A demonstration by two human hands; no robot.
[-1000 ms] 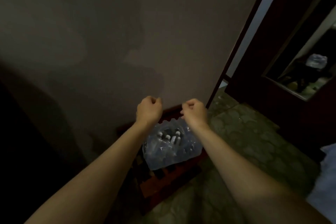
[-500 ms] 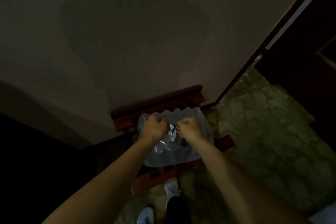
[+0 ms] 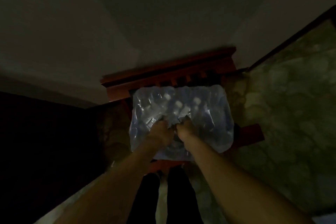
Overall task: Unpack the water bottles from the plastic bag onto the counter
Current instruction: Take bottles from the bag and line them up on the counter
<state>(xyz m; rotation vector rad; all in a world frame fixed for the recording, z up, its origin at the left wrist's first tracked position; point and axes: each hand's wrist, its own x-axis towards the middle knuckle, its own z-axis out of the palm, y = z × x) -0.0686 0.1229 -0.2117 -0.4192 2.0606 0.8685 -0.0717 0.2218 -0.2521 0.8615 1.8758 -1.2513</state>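
Note:
A clear bluish plastic bag [image 3: 212,114] packed with several water bottles sits on a reddish wooden chair [image 3: 169,71] against the wall. White bottle caps [image 3: 179,104] show through the film near the top. My left hand [image 3: 160,132] and my right hand [image 3: 187,130] are side by side at the middle of the bag's top, both gripping the plastic film where it is bunched and torn between them. The fingertips are hidden in the plastic.
A pale wall [image 3: 163,14] rises behind the chair. Green patterned floor [image 3: 291,105] spreads to the right, with a dark door edge [image 3: 291,36] running diagonally. Dark furniture [image 3: 45,142] fills the left. My legs [image 3: 163,196] stand just before the chair.
The view has tilted down and closer to the bag. Both hands dropped from above the bag onto its top and now dig into the film.

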